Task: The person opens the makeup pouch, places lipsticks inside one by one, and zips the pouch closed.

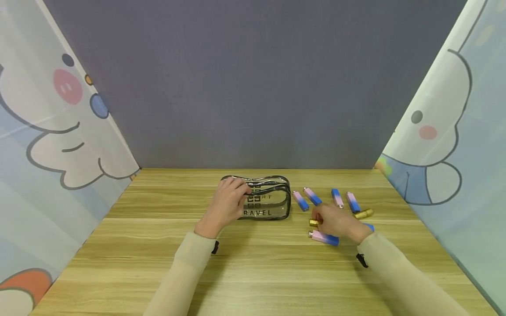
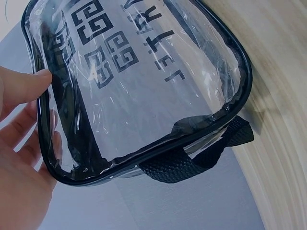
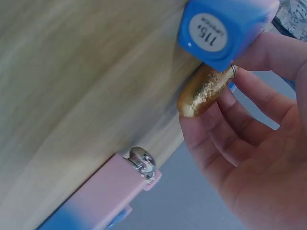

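A clear pouch point(image 1: 272, 205) with black piping and printed lettering lies on the wooden table. My left hand point(image 1: 229, 197) grips its upper left edge; in the left wrist view the thumb point(image 2: 26, 85) is on one side of the rim, the fingers behind it. To the right, my right hand point(image 1: 336, 219) pinches a small gold tube point(image 3: 204, 93), whose end sticks out past the fingers. A pink-and-blue lipstick point(image 3: 206, 33) with a round base label is close to the right thumb. Another lipstick point(image 1: 324, 238) lies just below that hand.
Several pink-and-blue lipsticks, one of them upright-slanted point(image 1: 301, 201), are scattered right of the pouch. A second gold tube point(image 1: 363, 213) lies beyond the right wrist. A grey panel point(image 1: 253, 87) rises behind the table, with cartoon-print curtains point(image 1: 427, 131) at both sides.
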Available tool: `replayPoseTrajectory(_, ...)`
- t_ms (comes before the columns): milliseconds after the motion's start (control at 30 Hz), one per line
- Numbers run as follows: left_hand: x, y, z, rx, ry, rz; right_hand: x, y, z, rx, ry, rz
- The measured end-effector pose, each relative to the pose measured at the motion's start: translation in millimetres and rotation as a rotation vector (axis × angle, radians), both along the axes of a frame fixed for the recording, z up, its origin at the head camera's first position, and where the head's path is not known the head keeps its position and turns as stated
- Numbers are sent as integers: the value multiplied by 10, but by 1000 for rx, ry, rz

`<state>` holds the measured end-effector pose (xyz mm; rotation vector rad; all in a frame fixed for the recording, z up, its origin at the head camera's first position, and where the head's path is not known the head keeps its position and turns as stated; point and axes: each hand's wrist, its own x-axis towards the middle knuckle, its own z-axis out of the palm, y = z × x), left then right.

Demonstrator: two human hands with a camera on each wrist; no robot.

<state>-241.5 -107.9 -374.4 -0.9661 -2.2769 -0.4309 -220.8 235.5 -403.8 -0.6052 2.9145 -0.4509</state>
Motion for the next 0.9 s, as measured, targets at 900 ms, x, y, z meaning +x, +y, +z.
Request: replayPoseTrajectory(900,-15,2,-10,1,-8,1,-81,-105,203,-40,254,15)
